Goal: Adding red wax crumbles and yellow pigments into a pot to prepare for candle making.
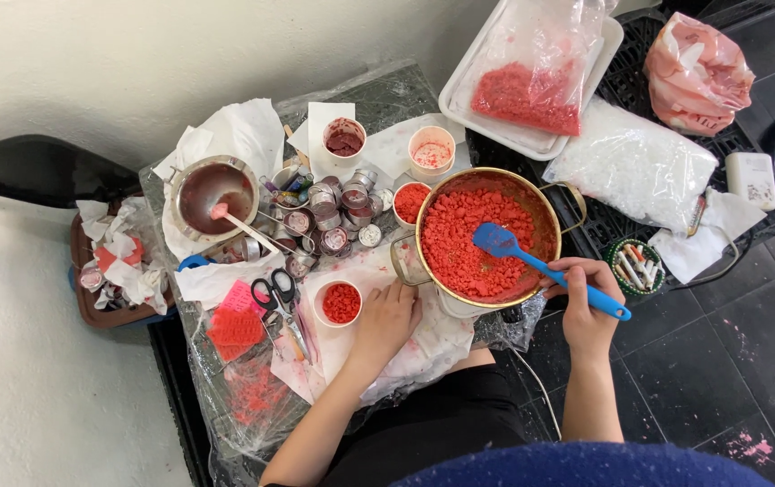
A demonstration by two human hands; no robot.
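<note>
Head view looks straight down on a small plastic-covered worktop crowded with red material. At its right edge stands a brass-coloured pot filled with crumbly red chunks. The right hand, just off the pot's near-right rim, is closed around the handle of a blue spatula; the blade lies on the chunks near the middle of the pot. The left hand rests flat and open on the stained paper at the near edge of the worktop, fingers spread and holding nothing, its fingertips close to the pot's left handle. Just left of that hand sits a small white cup of red chunks, and scissors lie beside it. A cluster of small round tins fills the middle of the worktop, with a metal bowl holding a utensil at the left edge. At the far edge stand two more white cups. Beyond the far-right corner, a white tray carries a clear bag of red chunks.
</note>
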